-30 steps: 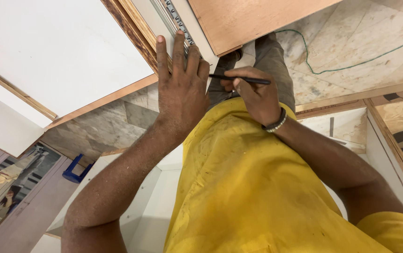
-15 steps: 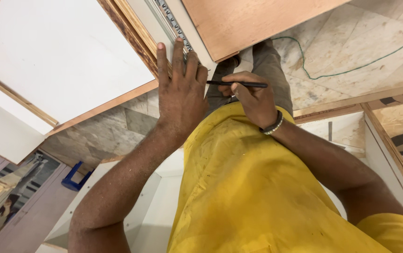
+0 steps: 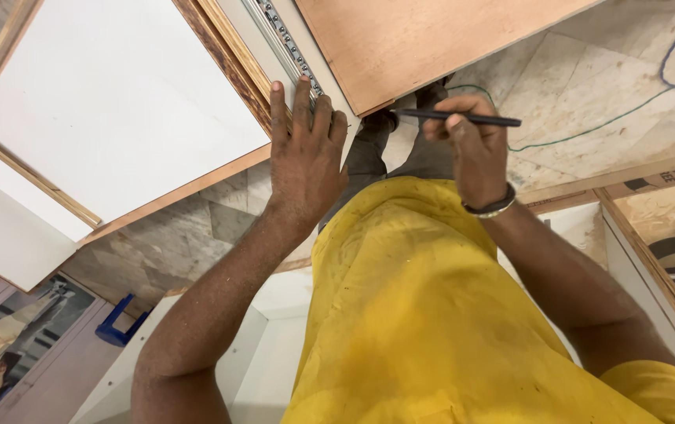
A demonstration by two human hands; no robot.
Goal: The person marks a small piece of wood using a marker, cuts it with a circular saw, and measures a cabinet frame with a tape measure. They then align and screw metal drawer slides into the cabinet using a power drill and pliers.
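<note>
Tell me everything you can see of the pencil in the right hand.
The pencil is thin, dark and straight, with no visible markings. It lies nearly level, its tip pointing toward the lower edge of the brown wooden panel; whether the tip touches the edge cannot be told. The right hand pinches it between thumb and fingers near the tip end, and its back end sticks out past the hand over the stone floor.

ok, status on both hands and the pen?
Left hand flat, fingers against the drawer slide rail. Right hand grips black pen, tip at plywood panel edge. Nothing blocking.
</note>
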